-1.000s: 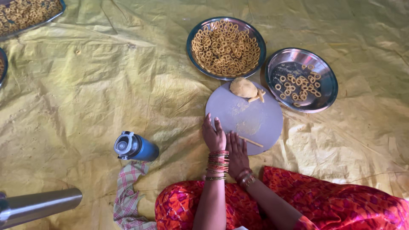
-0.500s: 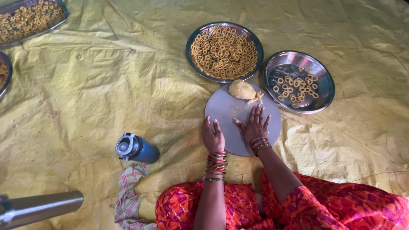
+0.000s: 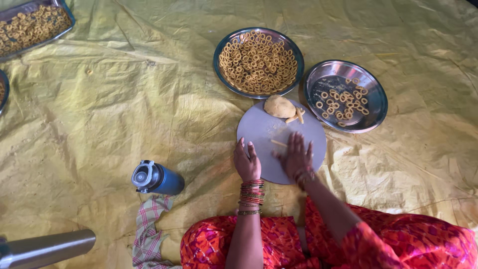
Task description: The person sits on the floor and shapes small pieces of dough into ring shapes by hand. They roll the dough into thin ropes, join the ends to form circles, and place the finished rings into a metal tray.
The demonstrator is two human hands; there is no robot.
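Rolling step: the flat, released right hand (image 3: 297, 155) presses a thin dough strip (image 3: 279, 143) on the round board (image 3: 259, 130), the open left hand (image 3: 247, 160) steadies its edge; coiling it into a ring likely needs a pinch.

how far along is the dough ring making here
Done: one round steel plate is heaped with dough rings, and a second plate holds a small batch. In hand: the right hand lies flat on the round board over a thin dough strip; the left hand rests at the board's edge. Left: a dough lump and short cut sticks.
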